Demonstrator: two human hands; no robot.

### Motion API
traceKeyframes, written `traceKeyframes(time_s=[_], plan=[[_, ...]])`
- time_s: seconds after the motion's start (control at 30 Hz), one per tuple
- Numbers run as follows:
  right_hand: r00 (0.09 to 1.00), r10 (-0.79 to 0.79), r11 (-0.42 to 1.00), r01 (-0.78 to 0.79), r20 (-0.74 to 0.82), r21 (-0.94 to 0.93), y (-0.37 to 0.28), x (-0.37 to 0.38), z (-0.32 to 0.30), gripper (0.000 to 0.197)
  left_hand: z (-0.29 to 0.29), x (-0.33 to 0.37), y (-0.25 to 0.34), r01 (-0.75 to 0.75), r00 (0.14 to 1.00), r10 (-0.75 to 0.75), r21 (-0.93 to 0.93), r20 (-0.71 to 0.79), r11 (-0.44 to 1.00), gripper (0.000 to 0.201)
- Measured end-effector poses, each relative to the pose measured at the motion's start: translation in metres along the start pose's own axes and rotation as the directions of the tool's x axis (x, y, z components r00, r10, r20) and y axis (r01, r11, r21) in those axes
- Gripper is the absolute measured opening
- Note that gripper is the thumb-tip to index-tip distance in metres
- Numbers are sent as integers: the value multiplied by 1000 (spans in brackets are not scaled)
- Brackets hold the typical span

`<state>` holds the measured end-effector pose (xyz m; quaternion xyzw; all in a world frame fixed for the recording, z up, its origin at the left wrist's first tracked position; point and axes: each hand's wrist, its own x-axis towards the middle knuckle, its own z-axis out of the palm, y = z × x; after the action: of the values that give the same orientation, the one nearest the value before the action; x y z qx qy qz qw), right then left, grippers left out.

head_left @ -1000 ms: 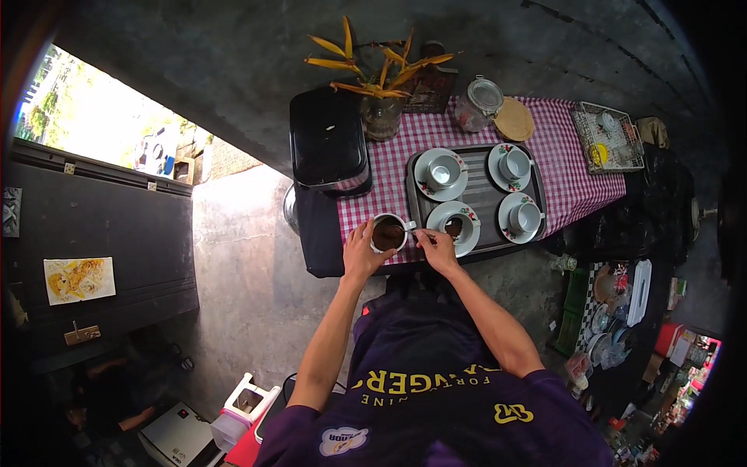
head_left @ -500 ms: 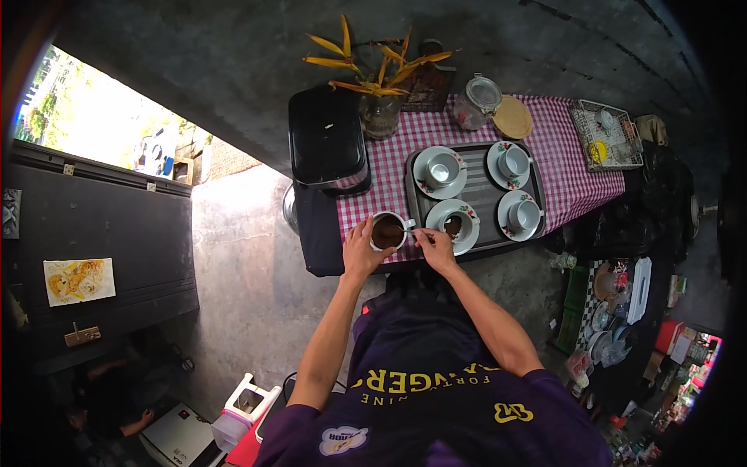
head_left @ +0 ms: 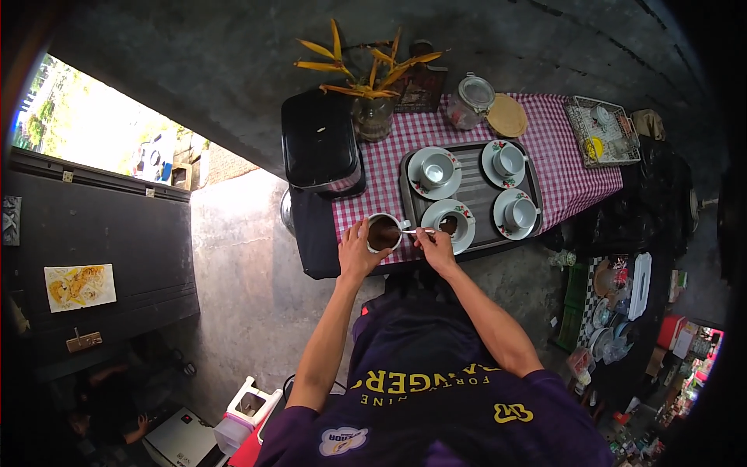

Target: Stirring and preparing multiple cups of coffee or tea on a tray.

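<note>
My left hand [head_left: 355, 251] is wrapped round a white cup [head_left: 372, 221] at the front edge of the table, with dark brown powder [head_left: 383, 233] inside. Between the fingers of my right hand [head_left: 436, 249] is a metal spoon [head_left: 416, 231], its far end over the right side of that cup. Just right of it, on a grey tray [head_left: 471, 165], a white cup [head_left: 466, 230] on a saucer holds some brown powder. The three other cups on saucers, a back left cup [head_left: 436, 169], a back right cup [head_left: 509, 160] and a front right cup [head_left: 520, 214], show pale insides.
A black box-shaped container [head_left: 317, 140] and a glass vase [head_left: 373, 121] with orange flowers stand behind the left cup. Farther back are a lidded glass jar [head_left: 470, 103], a round tan mat [head_left: 507, 116] and a wire basket [head_left: 603, 134]. Another person [head_left: 117, 409] is at lower left.
My right hand has turned the spoon so that more of its handle shows, lying nearly level by the cup's rim. The left hand keeps its hold. The whole view has shifted slightly.
</note>
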<state>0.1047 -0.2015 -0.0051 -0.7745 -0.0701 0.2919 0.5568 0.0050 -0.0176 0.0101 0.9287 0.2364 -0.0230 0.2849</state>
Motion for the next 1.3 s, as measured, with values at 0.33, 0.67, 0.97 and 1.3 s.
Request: traceKeyframes(time_s=[0.33, 0.67, 0.97, 1.3], plan=[[980, 143, 943, -92, -141, 318, -2, -20, -89, 30, 6, 2, 28, -178, 974, 184, 56, -128, 982, 84], [959, 178, 974, -141, -221, 176, 47, -27, -124, 38, 41, 21, 84, -354, 935, 355, -26, 6, 935, 69], [982, 136, 982, -116, -134, 147, 55, -21, -134, 38, 58, 34, 103, -324, 937, 322, -5, 134, 946, 70], [992, 125, 981, -120, -24, 153, 53, -7, -149, 37, 66, 40, 107, -278, 944, 273, -3, 185, 961, 72]])
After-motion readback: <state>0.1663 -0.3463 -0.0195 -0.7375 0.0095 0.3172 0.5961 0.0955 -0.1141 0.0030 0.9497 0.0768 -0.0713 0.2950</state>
